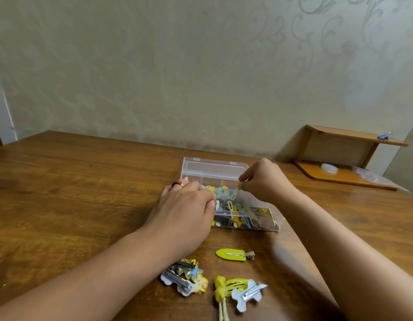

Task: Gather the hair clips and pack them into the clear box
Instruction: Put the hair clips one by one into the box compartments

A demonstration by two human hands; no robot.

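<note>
A: Where are the hair clips [235, 254] seen?
B: Some are inside the clear box [214, 169], others near it. A yellow clip [235, 192] is pinched above it by the right hand [264, 181].
A: And the left hand [189, 209]?
B: It is rested on the box; its fingers cannot be told

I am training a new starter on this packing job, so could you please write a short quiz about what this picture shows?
1. True or false: the hinged lid of the clear plastic box is open.
2. What does the right hand pinch over the box? A) a pale yellow snap clip B) a blue star clip C) a red ring
3. Fill in: the flat yellow oval clip with a metal clasp lies on the ____, nearer the camera than the box.

Key
1. True.
2. A: the pale yellow snap clip.
3. The brown wooden table. The left hand rests at the box's left end.
</note>
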